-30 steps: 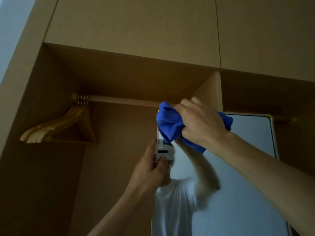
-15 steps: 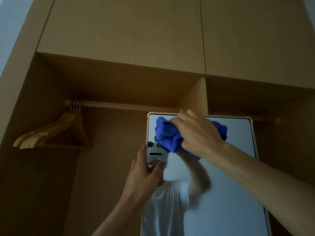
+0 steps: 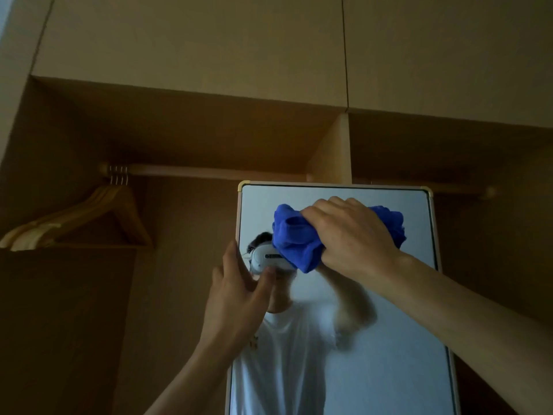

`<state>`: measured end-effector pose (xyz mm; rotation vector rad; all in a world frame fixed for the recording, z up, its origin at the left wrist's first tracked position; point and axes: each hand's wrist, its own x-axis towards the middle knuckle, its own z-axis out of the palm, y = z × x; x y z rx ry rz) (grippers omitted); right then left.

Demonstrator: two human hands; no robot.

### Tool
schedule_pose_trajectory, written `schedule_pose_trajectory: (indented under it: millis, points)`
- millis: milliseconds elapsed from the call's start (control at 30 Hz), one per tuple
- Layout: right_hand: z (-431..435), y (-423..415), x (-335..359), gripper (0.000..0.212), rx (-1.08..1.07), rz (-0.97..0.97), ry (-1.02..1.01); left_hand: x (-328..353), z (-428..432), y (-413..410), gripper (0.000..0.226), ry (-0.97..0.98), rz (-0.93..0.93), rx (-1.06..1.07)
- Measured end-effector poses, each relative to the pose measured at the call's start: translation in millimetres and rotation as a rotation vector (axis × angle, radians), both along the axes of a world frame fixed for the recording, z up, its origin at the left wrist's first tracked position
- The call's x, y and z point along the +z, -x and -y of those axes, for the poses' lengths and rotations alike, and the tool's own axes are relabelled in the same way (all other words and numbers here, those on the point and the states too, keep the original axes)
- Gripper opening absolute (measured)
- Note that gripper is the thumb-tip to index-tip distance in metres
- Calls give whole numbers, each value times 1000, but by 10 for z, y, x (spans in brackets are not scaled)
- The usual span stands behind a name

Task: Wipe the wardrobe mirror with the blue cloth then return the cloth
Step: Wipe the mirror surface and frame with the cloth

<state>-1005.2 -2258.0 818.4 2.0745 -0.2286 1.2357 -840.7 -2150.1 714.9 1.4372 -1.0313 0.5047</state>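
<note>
Our right hand (image 3: 353, 235) bunches the blue cloth (image 3: 294, 241) against the upper part of the wardrobe mirror (image 3: 389, 339). Its fingers (image 3: 317, 214) curl tightly over the wad, which bulges out on both sides of the knuckles. Our left hand (image 3: 236, 298) pinches the mirror's left edge, thumb on the glass. Wooden hangers (image 3: 89, 217) hang on a rail (image 3: 209, 172) left of the mirror.

The wardrobe (image 3: 179, 130) has shut doors (image 3: 194, 40) on top and an upright divider (image 3: 329, 151) below. A wooden rail (image 3: 209, 172) crosses the left bay, with several wooden hangers (image 3: 98, 217) bunched at its left end. The mirror (image 3: 389, 369) stands upright before the divider.
</note>
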Motion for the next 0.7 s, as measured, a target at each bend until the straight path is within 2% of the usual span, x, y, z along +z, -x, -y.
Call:
schedule_pose_trajectory:
  millis: [133, 267, 367, 500, 700]
  points:
    - [75, 82, -47, 23, 11, -38, 1, -31, 61, 37, 81, 23, -10, 28]
    - [97, 201, 224, 30, 15, 63, -45, 40, 96, 28, 74, 6, -21, 82]
    - [146, 269, 450, 32, -27, 122, -32, 167, 129, 19, 57, 14, -26, 105]
    - [180, 288, 547, 33, -20, 131, -17, 399, 201, 15, 85, 55, -20, 139]
    - [237, 280, 294, 33, 18, 88, -30, 338, 365, -3, 106, 33, -35, 225]
